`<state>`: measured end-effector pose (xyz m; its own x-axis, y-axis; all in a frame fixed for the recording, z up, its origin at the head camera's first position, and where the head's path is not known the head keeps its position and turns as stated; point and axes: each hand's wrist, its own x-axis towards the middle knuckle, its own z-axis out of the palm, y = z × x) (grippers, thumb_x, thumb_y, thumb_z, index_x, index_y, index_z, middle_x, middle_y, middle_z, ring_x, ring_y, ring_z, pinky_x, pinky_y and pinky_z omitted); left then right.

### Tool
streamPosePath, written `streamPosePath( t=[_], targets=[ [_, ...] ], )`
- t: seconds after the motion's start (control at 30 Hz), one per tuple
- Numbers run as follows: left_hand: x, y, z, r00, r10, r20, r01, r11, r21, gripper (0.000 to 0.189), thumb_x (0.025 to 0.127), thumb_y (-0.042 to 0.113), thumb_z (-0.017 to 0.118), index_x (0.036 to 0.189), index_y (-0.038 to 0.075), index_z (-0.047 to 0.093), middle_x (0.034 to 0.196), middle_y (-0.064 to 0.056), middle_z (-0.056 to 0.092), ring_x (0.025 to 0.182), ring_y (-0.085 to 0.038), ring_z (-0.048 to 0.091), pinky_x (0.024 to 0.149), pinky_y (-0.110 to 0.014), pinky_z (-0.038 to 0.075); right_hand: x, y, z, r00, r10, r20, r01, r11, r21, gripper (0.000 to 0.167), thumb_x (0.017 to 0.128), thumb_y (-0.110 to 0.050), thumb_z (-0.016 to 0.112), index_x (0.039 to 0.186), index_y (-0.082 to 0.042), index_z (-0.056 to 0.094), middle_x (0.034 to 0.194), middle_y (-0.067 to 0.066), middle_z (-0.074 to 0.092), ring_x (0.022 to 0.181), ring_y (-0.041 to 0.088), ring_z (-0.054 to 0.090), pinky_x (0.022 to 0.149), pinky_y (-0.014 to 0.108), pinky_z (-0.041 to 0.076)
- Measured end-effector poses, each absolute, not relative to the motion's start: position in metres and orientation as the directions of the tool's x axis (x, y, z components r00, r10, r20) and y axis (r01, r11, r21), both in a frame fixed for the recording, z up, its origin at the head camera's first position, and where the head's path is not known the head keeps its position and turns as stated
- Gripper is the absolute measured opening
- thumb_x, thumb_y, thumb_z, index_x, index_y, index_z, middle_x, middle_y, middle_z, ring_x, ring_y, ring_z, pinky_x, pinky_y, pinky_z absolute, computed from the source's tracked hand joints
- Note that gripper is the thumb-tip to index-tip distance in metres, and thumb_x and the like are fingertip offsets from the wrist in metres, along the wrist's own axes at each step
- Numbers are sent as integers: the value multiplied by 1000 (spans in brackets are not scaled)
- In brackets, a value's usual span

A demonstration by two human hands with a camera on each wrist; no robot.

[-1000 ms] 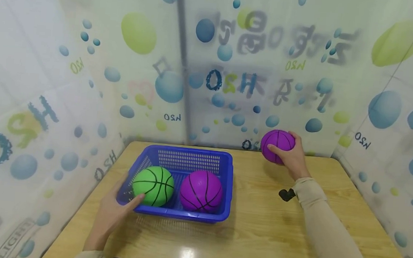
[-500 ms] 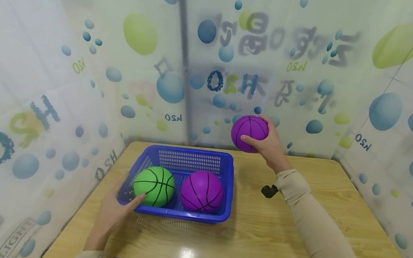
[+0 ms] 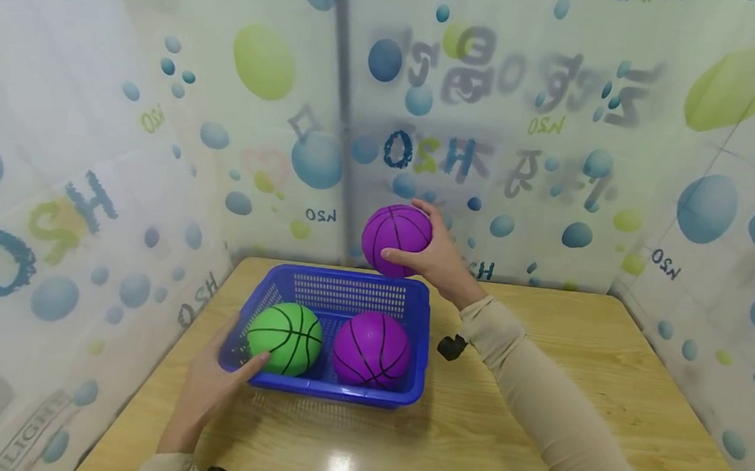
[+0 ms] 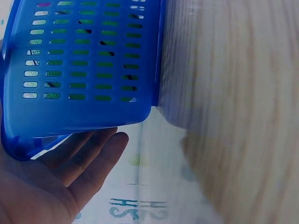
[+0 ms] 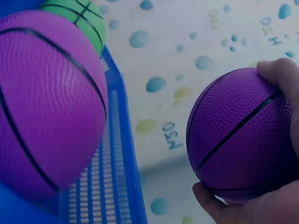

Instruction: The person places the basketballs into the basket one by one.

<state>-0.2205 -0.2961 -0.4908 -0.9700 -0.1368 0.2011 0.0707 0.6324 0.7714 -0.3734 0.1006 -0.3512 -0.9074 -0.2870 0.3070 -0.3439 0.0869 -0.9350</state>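
My right hand [image 3: 445, 263] grips a small purple basketball [image 3: 393, 231] in the air, just above the back rim of a blue plastic basket [image 3: 339, 390]. Thumb and fingers lie on opposite sides of that ball [image 5: 233, 135] in the right wrist view. Inside the basket sit a green basketball [image 3: 286, 338] on the left and another purple basketball [image 3: 371, 350] on the right. My left hand [image 3: 212, 385] holds the basket's left front corner, thumb over the rim. The left wrist view has its fingers [image 4: 100, 161] against the slotted basket wall [image 4: 84, 112].
The basket stands on a wooden table [image 3: 538, 396], toward its left side. Behind the table hangs a patterned curtain [image 3: 513, 202] with dots and lettering, which also closes off both sides. A small black wrist-worn device [image 3: 451, 347] hangs under the right wrist.
My right hand has carried the purple basketball leftward and a little up, from the table's back right to above the basket's back rim. The left hand and basket have stayed in place.
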Motion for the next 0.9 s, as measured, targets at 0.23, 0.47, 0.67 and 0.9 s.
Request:
streamPosePath(
  t=[0.23,0.47,0.67,0.9],
  targets=[
    [-223,-296,-494,-966,-131,221,92,625,775,105,97,55,84,179,28,24,182,-18,28,166,-53,26,129,-82,21,-368,64,-350,-873,-374,314,-374,99,-922,103,88,-26,96,170,-40,36,167,12,43,139,43,63,98,55,68],
    [-224,-296,-496,-967,-137,217,84,629,773,105,97,57,83,179,28,24,182,-18,28,166,-53,26,129,-82,20,-365,46,-349,-848,-418,326,-396,91,-914,100,85,-26,97,167,-37,41,162,11,49,136,40,65,100,52,67],
    [-223,-296,-495,-966,-139,219,82,637,767,105,97,57,83,179,28,24,182,-17,28,166,-53,27,129,-82,21,-363,42,-355,-843,-445,303,-394,127,-910,102,85,-27,98,168,-36,40,163,10,49,137,40,65,101,51,67],
    [-221,-297,-493,-965,-140,220,83,635,768,105,97,57,83,179,30,24,182,-18,29,165,-53,27,129,-82,21,-365,36,-356,-831,-459,314,-427,165,-889,102,85,-28,98,167,-38,39,163,11,48,137,39,65,103,51,66]
  ],
)
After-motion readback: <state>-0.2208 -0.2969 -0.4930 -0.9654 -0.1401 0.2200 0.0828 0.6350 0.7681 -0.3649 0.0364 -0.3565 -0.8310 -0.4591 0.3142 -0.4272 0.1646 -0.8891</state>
